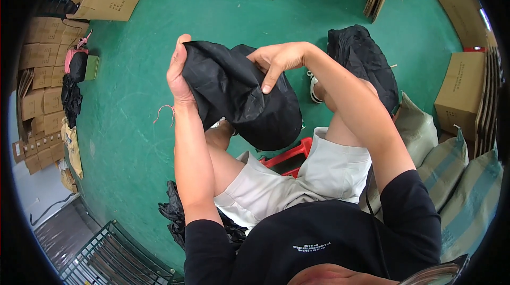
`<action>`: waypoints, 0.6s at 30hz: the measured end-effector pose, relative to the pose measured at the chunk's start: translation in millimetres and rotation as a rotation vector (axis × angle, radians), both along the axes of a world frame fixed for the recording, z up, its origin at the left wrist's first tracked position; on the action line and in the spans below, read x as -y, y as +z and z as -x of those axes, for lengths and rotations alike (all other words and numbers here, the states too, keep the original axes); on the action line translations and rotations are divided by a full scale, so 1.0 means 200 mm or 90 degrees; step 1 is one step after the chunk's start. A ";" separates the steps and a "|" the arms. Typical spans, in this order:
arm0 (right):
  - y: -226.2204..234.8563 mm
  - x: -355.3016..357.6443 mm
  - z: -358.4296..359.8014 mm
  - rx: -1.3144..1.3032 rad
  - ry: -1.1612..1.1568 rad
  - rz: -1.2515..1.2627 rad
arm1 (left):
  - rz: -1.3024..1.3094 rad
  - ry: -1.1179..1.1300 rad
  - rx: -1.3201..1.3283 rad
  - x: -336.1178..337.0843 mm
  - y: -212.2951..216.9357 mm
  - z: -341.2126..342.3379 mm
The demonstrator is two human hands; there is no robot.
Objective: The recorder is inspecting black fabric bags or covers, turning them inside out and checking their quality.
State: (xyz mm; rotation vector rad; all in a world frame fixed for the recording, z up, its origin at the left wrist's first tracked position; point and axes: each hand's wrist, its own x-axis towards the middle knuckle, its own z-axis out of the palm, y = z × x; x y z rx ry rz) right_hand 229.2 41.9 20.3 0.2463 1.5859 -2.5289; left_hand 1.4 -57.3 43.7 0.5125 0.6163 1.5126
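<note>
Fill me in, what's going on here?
A seated person is handling a soft, crumpled black fabric item above a green floor. The left hand is at its left edge, fingers mostly hidden; the right hand grips it near the top right, thumb on the outside. Another crumpled black fabric bundle lies beyond the right knee.

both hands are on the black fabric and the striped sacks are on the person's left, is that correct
Not quite: the striped sacks are on the person's right, as the head view shows. The left hand and right hand are indeed on the black fabric.
</note>
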 end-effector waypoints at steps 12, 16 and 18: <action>-0.13 -0.12 0.01 -0.054 -0.406 -0.518 | 0.006 0.104 -0.042 -0.04 0.02 0.06; -0.02 -0.15 0.01 0.173 -0.736 -0.724 | 0.034 0.050 -0.125 -0.01 0.05 0.06; -0.03 -0.20 -0.05 0.178 -0.739 -0.604 | 0.076 -0.009 -0.154 -0.02 0.06 0.05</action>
